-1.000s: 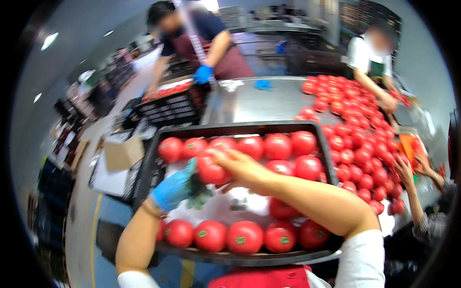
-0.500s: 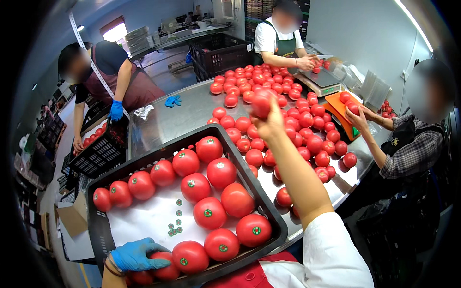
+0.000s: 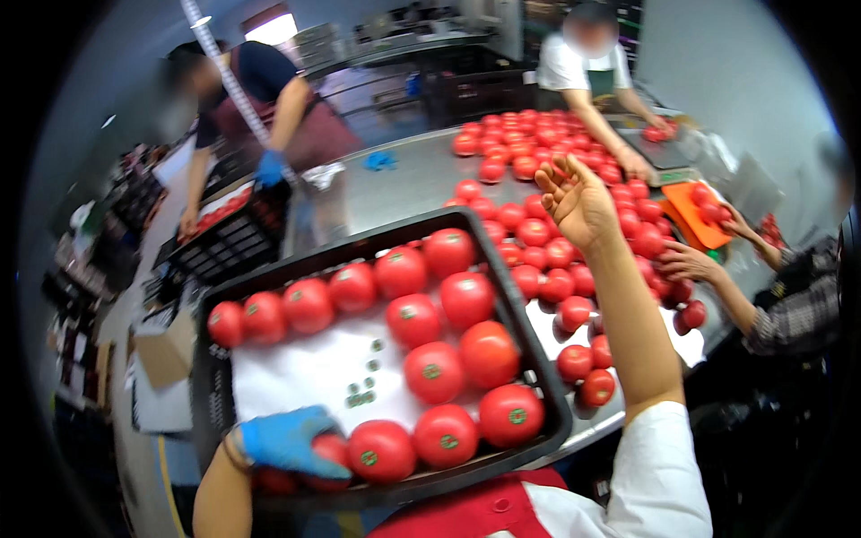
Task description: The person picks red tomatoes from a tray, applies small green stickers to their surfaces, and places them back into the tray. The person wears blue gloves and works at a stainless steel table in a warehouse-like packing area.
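Observation:
My left hand (image 3: pixel 291 441), in a blue glove, curls over a tomato (image 3: pixel 330 455) at the near left corner of a black crate (image 3: pixel 210 394). That hand partly hides the tomatoes there. Large red tomatoes with small green stickers line the crate's far, right and near sides on white paper (image 3: pixel 287 377). Several loose round stickers (image 3: pixel 361 393) lie on the paper. Bare and raised over the loose tomatoes (image 3: pixel 534 231) on the metal table, my right hand (image 3: pixel 574 199) has its fingers loosely bent and apart, with nothing in them.
A co-worker (image 3: pixel 296 99) leans over another black crate (image 3: pixel 229 242) at left. Across the table another person (image 3: pixel 583 81) reaches into the tomatoes beside a scale (image 3: pixel 668 154). At right, a co-worker's hand (image 3: pixel 691 263) touches tomatoes near an orange tray (image 3: pixel 695 215). A blue glove (image 3: pixel 380 160) lies on the table.
The tomato in my right hand has left it, and the fingers have opened. The view has shifted left, so the scene sits farther right. The far person's arm now extends into the tomatoes.

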Demonstrator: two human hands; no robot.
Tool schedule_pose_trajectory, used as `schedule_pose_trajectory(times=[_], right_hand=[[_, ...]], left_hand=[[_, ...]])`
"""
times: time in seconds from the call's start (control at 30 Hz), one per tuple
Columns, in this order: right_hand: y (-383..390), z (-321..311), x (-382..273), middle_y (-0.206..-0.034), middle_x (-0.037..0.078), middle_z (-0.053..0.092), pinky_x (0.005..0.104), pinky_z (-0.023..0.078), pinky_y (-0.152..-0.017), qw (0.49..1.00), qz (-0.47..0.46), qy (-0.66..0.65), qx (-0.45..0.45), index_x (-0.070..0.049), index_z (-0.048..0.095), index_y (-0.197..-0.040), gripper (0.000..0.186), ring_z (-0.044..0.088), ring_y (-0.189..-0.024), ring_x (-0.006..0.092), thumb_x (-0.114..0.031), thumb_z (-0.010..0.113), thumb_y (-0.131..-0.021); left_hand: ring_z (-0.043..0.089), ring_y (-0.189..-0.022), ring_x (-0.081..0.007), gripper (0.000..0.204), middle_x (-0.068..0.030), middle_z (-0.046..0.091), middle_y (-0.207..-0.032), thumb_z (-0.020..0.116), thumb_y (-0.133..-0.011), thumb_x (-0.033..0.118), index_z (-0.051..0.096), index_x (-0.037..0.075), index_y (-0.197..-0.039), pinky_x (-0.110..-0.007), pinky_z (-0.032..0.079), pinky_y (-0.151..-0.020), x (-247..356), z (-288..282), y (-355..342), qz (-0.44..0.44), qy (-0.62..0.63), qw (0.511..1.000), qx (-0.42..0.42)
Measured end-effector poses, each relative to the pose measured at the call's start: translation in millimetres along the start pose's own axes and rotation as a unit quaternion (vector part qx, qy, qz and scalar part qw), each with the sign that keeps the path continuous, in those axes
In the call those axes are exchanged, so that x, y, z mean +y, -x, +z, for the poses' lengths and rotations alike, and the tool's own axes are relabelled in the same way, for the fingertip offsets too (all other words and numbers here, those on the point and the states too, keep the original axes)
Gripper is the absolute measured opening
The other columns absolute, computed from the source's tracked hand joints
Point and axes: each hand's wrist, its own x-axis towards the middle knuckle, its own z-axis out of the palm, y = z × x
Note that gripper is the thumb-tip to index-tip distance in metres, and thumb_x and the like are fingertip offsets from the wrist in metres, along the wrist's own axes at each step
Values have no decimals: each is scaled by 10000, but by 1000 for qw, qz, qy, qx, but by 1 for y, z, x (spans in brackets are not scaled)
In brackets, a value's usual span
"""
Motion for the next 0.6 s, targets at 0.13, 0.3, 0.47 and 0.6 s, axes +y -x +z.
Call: schedule_pose_trajectory(times=[0.13,0.3,0.47,0.6], right_hand=[[47,133,51,-925,87,621,264,499,-580,973,86,108,-188,-32,591,-1027,241,651,-785,185,-234,598,-897],[111,212,114,-858,43,640,229,475,-580,851,126,249,-444,-11,603,-1015,236,628,-742,99,-225,599,-916],[123,188,163,-889,95,632,310,500,-732,754,-111,420,-493,15,586,-1026,207,620,-804,175,-130,628,-884],[124,166,179,-960,129,604,395,496,-708,719,-123,490,-477,-57,583,-1018,212,618,-829,311,-146,638,-834]], left_hand=[[608,-932,-266,665,-185,623,-1023,763,-689,469,553,-19,-1090,-353,484,-813,9,-6,5,-36,40,998,-36],[580,-982,-195,601,-133,598,-1091,758,-731,364,526,35,-1178,-308,473,-852,-22,2,4,22,123,992,24],[560,-1007,-121,392,-62,573,-1151,582,-899,263,535,61,-1231,-281,512,-788,-30,-16,14,23,422,858,292],[653,-886,-180,375,-78,641,-1010,564,-890,356,582,80,-1142,-339,568,-677,-36,-22,6,22,557,734,387]])
